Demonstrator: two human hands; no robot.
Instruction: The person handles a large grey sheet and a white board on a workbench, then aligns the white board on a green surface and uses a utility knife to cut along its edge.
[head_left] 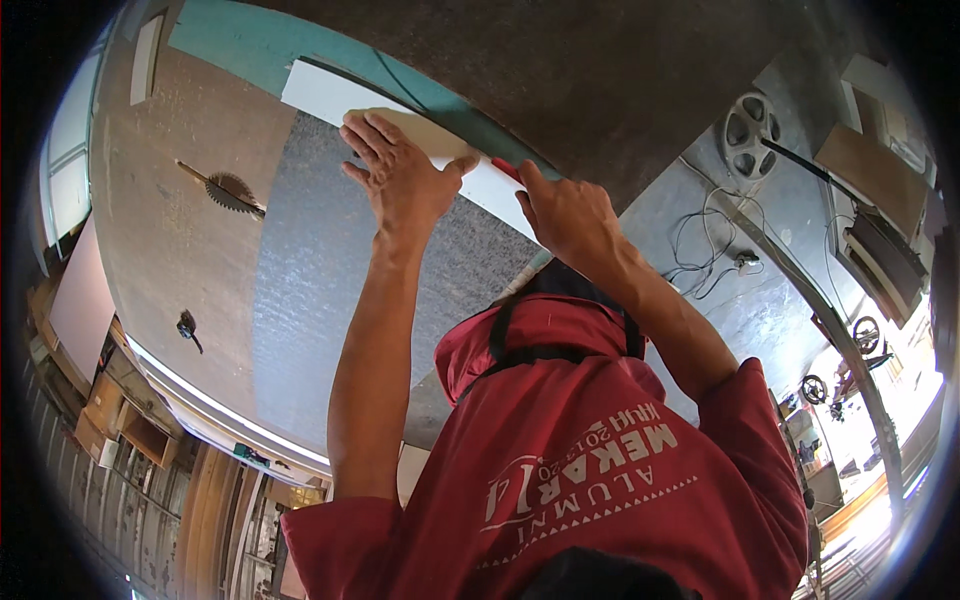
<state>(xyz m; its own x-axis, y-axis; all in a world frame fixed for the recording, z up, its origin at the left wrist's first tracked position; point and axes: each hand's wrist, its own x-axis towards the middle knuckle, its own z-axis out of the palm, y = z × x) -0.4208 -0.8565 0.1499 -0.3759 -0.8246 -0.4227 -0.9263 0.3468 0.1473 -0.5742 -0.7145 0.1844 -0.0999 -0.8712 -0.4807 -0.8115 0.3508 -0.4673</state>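
A long white board (322, 93) lies slantwise on the table ahead of me. Across its top rests a pale beige flat piece (425, 130). My left hand (408, 185) presses down on this piece, fingers outstretched and thumb spread toward the right. Closed around a slim red tool (507, 169), my right hand (575, 215) is at the board's right part. The tool's tip points toward the beige piece; its exact kind is hard to make out.
A toothed circular saw blade (232, 192) stands up from the brown tabletop (200, 120) at left. Small dark handle (187, 324) sits nearer. On the floor at right are loose cables (715, 225) and a grey spoked wheel (750, 137). Another white strip (146, 60) lies far left.
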